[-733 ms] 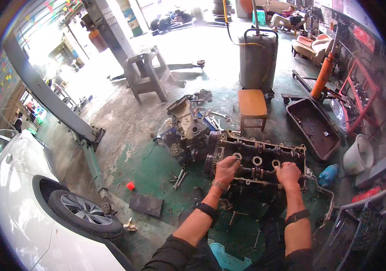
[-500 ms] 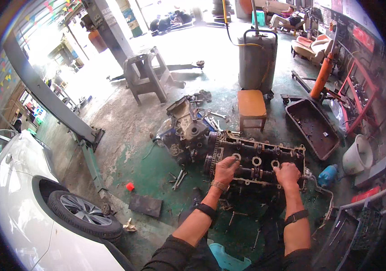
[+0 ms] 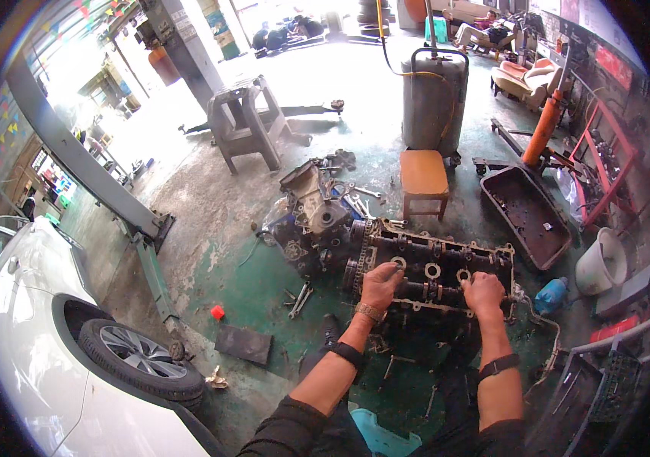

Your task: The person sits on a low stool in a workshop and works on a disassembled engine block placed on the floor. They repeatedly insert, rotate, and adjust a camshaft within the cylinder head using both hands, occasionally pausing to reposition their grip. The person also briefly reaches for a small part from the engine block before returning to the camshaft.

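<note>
An engine cylinder head (image 3: 485, 261) with dark camshafts and a timing chain (image 3: 364, 255) lies in front of me. Along its middle sit three pale rings, the centre one (image 3: 432, 271) between my hands. My left hand (image 3: 381, 285) is closed at the left ring (image 3: 399, 263), its fingertips on or right beside the rim. At the right ring (image 3: 463, 276), my right hand (image 3: 484, 292) is bent with fingers pressed together. Whatever the fingers may hold is hidden. Dark straps circle both forearms.
Beyond the head's left end lies another engine part (image 3: 317, 209) with wrenches (image 3: 359, 199). An orange-topped stool (image 3: 424, 175) and black drain tray (image 3: 527, 217) stand past it. A white car (image 3: 32, 305) is at left; a blue-green plastic piece (image 3: 383, 434) lies near my legs.
Both hands stay at the same rings, with barely any shift of the fingers. The view has moved very slightly.
</note>
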A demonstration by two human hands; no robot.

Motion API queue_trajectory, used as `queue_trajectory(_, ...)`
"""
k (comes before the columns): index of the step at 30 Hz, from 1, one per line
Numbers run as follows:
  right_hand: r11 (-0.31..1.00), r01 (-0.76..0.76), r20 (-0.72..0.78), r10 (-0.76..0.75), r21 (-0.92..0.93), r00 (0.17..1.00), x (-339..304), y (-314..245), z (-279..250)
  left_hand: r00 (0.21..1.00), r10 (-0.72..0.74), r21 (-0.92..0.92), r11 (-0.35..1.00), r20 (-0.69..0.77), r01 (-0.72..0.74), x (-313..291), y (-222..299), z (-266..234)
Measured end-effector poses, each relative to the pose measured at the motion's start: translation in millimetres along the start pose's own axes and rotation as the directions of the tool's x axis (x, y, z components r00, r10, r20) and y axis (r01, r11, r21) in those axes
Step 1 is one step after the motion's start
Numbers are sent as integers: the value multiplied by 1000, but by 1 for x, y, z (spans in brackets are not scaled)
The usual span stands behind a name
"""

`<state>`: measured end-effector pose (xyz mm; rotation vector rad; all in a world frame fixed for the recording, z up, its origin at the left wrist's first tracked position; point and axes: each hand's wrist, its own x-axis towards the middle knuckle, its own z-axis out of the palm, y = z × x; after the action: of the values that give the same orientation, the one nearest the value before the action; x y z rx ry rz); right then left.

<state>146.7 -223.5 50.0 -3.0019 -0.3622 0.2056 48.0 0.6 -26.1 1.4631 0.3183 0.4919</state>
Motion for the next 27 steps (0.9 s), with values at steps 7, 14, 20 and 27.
queue_trajectory(7,1000,-8,20,7,19,1000,-3,-2,-7,1000,24,60,998,-3,-24,1,0,-2)
queue_trajectory(14,1000,18,-60,-18,1,998,1,-3,3,1000,-6,32,999,11,6,2,-2,-2)
queue_trajectory(20,999,-15,-8,15,31,1000,-3,-4,-6,1000,-12,-26,1000,5,12,0,6,1)
queue_trajectory(27,999,13,-31,-12,36,999,-3,-7,-1,999,51,-9,999,5,-51,0,6,1)
